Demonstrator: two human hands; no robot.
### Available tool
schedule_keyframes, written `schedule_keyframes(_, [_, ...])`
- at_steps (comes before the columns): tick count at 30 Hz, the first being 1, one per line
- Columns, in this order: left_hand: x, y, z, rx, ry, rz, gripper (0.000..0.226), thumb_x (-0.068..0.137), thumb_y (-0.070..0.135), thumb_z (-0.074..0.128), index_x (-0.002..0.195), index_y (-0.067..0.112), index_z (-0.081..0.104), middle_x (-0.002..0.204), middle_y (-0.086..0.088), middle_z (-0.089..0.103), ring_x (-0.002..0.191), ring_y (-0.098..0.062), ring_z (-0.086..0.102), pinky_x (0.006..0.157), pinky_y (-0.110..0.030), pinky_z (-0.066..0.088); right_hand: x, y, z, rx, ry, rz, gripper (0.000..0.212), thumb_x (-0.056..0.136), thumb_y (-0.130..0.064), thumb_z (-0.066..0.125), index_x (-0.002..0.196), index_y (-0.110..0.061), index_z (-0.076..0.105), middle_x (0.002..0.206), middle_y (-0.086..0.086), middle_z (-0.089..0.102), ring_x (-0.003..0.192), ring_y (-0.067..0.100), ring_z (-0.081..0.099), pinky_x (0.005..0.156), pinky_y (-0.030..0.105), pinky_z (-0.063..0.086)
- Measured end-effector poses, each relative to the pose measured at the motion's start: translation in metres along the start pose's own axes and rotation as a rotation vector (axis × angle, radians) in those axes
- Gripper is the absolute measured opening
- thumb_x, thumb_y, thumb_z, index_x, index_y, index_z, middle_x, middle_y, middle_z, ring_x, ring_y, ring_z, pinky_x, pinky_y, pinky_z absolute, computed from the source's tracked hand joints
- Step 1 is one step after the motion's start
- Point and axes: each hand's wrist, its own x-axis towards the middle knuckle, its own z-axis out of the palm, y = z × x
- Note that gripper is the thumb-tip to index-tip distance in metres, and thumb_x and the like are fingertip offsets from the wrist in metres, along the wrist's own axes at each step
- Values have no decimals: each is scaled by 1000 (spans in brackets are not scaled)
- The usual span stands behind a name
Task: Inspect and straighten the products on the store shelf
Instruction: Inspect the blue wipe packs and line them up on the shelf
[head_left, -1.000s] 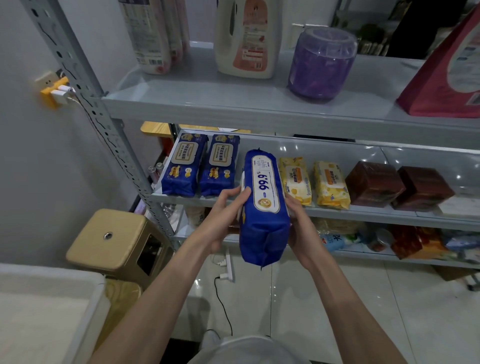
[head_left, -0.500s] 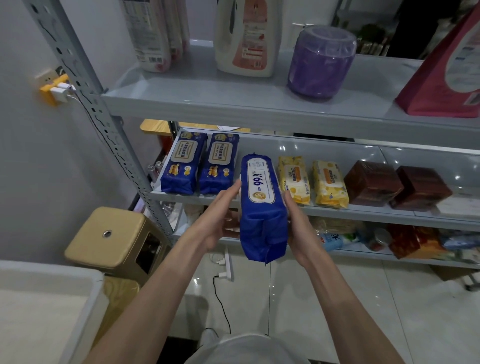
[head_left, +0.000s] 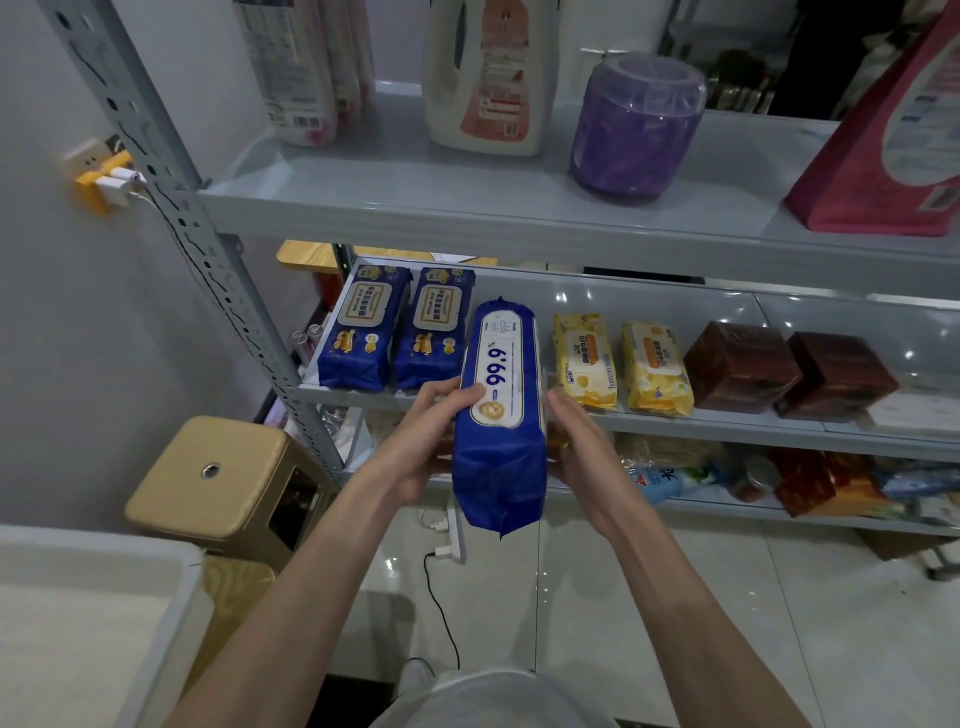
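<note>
Far left: yellow plug block (head_left: 98, 179) on the wall, cable hanging from it.
Low left: white bin (head_left: 93, 597), with a tan stool (head_left: 213, 475) behind it, beside the rack post (head_left: 171, 182).
Top shelf (head_left: 467, 208): white bottle (head_left: 491, 78), then a purple jar (head_left: 636, 124), then a red bag (head_left: 893, 135) at the right edge.
Mid shelf (head_left: 727, 426), left: two blue packs (head_left: 363, 327) lie side by side, long ends pointing inward.
Left hand (head_left: 415, 447): grips the held pack's left side, thumb on its face, other fingers out of sight beneath it.
Held pack (head_left: 501, 415): blue, label up reading 99.9, long axis pointing into the rack. Its near end hangs out past the mid shelf's front edge. Its far end reaches into the gap between the blue packs and the yellow packs; whether it touches the shelf cannot be told.
Right hand (head_left: 582, 457): holds the pack's right side, thumb along its edge, remaining fingers hidden behind it.
Mid shelf, right: two yellow packs (head_left: 584, 361), then two brown boxes (head_left: 740, 366).
Floor: white power strip (head_left: 454, 530) below the held pack.
</note>
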Motion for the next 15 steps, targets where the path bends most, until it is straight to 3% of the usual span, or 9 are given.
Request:
schedule_keyframes(2, [-4, 2, -1, 53, -7, 33, 54, 88, 35, 76, 133, 34, 47, 119, -6, 71, 102, -25, 73, 80, -42, 60, -1, -1, 0, 1, 4, 20, 96, 67, -83, 73, 143, -29, 53, 126, 4, 73, 111, 23, 73, 99, 49, 57])
schedule_keyframes(6, [-8, -2, -1, 168, -44, 71, 65, 87, 17, 77, 140, 32, 43, 114, -6, 73, 98, -21, 75, 78, -37, 60, -5, -5, 2, -62, 23, 17, 62, 82, -59, 73, 129, -20, 61, 108, -2, 79, 99, 19, 77, 93, 43, 60])
schedule_keyframes(10, [-9, -2, 2, 181, -38, 41, 63, 87, 33, 78, 142, 32, 46, 114, -2, 74, 102, -18, 73, 90, -44, 58, -10, 0, 0, -64, 9, -4, 40, 91, -42, 72, 125, -21, 64, 109, -2, 79, 100, 20, 77, 95, 45, 59])
schedule_keyframes(12, [-10, 1, 2, 235, -39, 38, 62, 89, 44, 74, 143, 35, 45, 113, 1, 73, 102, -14, 71, 83, -39, 56, -12, 1, -2, -66, 12, -16, 40, 91, -37, 74, 127, -22, 63, 112, -2, 78, 103, 19, 76, 96, 44, 59])
schedule_keyframes(15, [-12, 3, 3, 298, -79, 66, 60, 97, 32, 66, 149, 42, 37, 111, 10, 68, 97, -5, 68, 69, -27, 52, -13, 1, -4, -137, 7, -34, 43, 90, -32, 76, 130, -26, 62, 119, -3, 75, 107, 14, 73, 89, 36, 59])
